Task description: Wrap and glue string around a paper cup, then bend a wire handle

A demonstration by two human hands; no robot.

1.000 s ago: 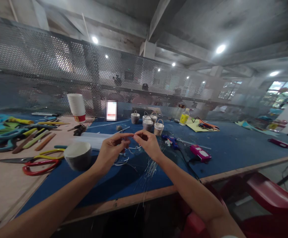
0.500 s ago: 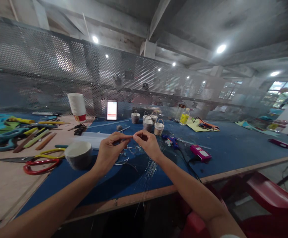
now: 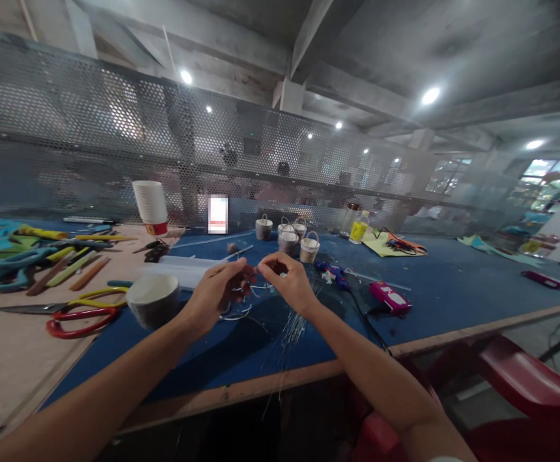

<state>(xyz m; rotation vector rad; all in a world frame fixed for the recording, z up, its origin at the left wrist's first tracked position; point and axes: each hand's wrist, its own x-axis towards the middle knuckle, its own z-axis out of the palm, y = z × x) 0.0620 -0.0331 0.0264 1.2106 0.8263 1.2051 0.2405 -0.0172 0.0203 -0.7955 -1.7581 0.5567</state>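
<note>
Over the blue table top, my left hand (image 3: 222, 287) and my right hand (image 3: 286, 279) meet almost fingertip to fingertip. Each is closed in a pinch. Whatever lies between the fingers is too small to make out. Below them a bundle of thin wires (image 3: 293, 328) lies across the table and hangs past its front edge. White string-like strands (image 3: 236, 314) curl under my left hand. A grey-sided cup (image 3: 153, 301) with a pale inside stands left of my left wrist. Beyond my right hand sit several small cups with arched handles (image 3: 288, 240).
Red and yellow-handled scissors (image 3: 82, 314) lie at left near more tools. A stack of paper cups (image 3: 149, 206) and a lit screen (image 3: 218, 213) stand behind. On the right are a blue glue gun (image 3: 332, 273), a magenta box (image 3: 390, 298) and a yellow-labelled bottle (image 3: 359, 227).
The fingers of my left hand have curled and shifted slightly, and its thumb is less visible. My right hand stays nearly in place, still pinched.
</note>
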